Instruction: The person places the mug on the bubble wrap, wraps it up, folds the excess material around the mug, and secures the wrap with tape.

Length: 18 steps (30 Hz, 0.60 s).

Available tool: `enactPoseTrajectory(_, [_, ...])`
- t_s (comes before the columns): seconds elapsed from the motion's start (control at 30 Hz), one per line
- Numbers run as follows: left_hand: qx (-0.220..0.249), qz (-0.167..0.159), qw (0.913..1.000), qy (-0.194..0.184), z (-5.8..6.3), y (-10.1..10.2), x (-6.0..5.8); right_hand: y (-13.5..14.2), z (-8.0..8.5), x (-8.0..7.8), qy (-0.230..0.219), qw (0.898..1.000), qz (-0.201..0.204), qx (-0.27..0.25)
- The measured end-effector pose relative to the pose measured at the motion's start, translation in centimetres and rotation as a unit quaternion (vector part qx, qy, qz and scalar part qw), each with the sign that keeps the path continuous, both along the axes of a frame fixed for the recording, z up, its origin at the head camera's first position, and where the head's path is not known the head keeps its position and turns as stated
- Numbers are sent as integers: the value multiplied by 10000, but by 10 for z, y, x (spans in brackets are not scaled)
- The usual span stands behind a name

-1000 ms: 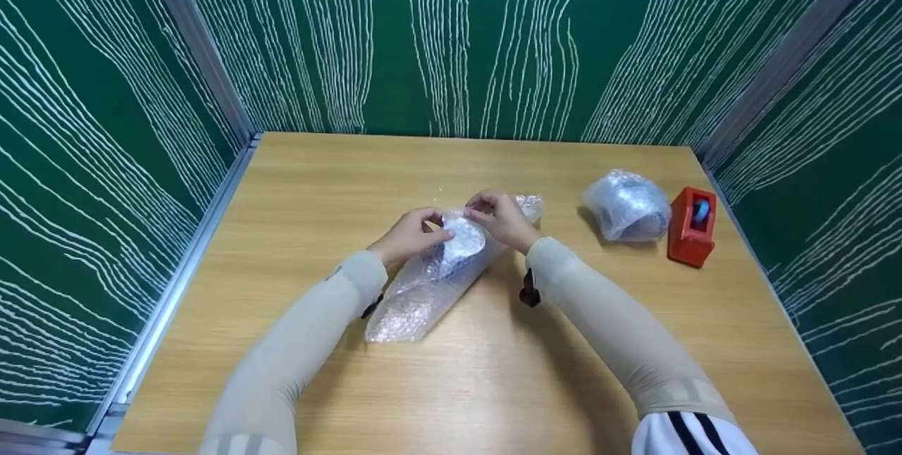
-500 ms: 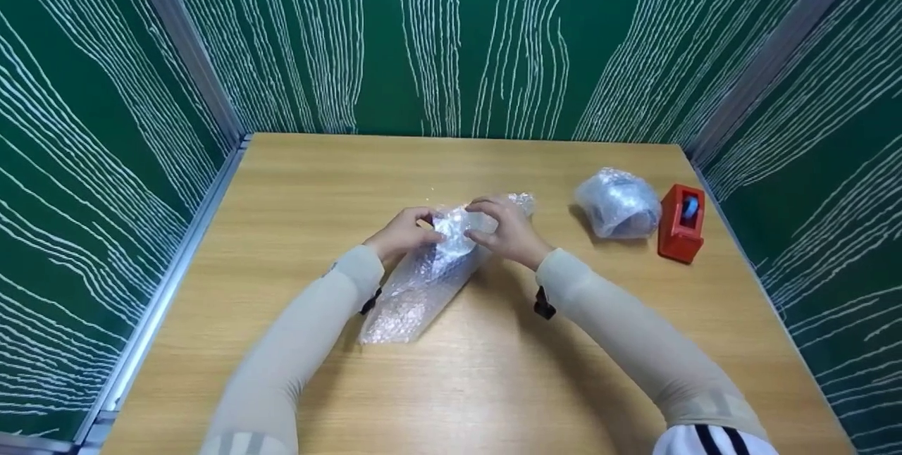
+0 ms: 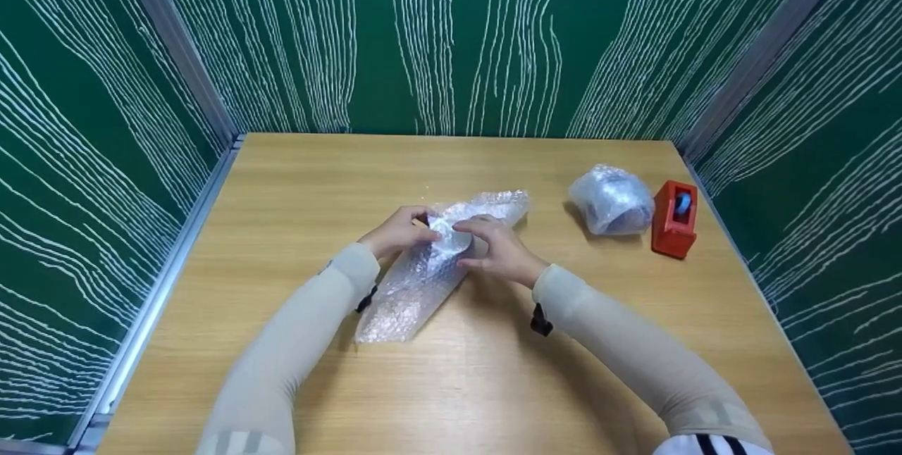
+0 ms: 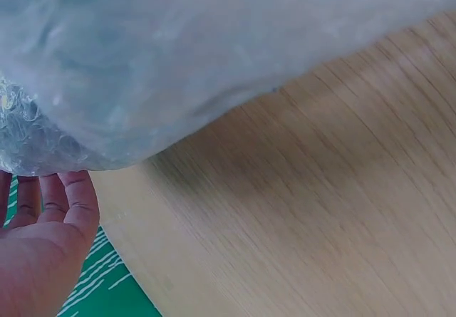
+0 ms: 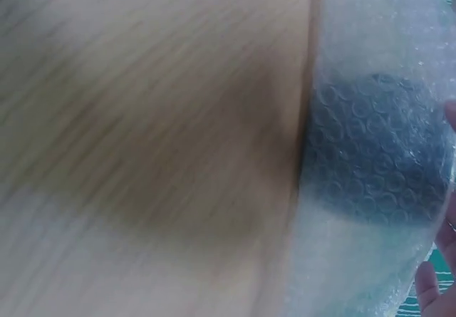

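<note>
A long sheet of bubble wrap (image 3: 398,310) lies diagonally across the table, folded around a thing near its middle. In the right wrist view a dark, rounded shape (image 5: 377,149) shows through the bubbles; its kind is hidden. My left hand (image 3: 400,231) holds the bundle from the left, thumb on top and fingers at the far side. The fingers (image 4: 55,199) reach up to the wrap in the left wrist view. On the other side, my right hand (image 3: 502,251) has thumb and forefinger spread apart, fingertips right at the bundle's edge.
To the right on the wooden table (image 3: 296,180) sits another bubble-wrapped bundle (image 3: 612,200). Close beside it stands a red tape dispenser (image 3: 674,222) with a blue roll core. Green panels (image 3: 380,39) with white lines enclose the table at the back and sides.
My right hand has gone from pinching the wrap's upper edge to spread fingers lower on the bundle's right side. The left hand keeps its hold; the whole scene has shifted slightly left.
</note>
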<state>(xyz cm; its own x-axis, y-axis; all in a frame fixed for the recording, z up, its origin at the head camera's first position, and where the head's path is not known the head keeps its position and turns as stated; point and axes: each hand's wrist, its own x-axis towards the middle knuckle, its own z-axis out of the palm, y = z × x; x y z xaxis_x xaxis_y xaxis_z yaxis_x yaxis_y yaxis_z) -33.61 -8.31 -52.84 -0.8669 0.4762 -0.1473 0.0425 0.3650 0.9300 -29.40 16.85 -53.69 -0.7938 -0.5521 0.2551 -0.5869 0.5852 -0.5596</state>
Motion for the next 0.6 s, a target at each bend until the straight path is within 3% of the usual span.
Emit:
enactPoseTrajectory(0.2, [-129,-86,9998,83,4,0,-1,-4,-7,1,282,9988,146,374])
enactPoseTrajectory(0.37, [-462,-253,9983,232,9,-1,-5,-6,-6,1,143,9976,304,613])
enactPoseTrajectory(0.6, [-877,-564,9945,58,18,-4,-8,-6,-2,-2,-11,9958,517,755])
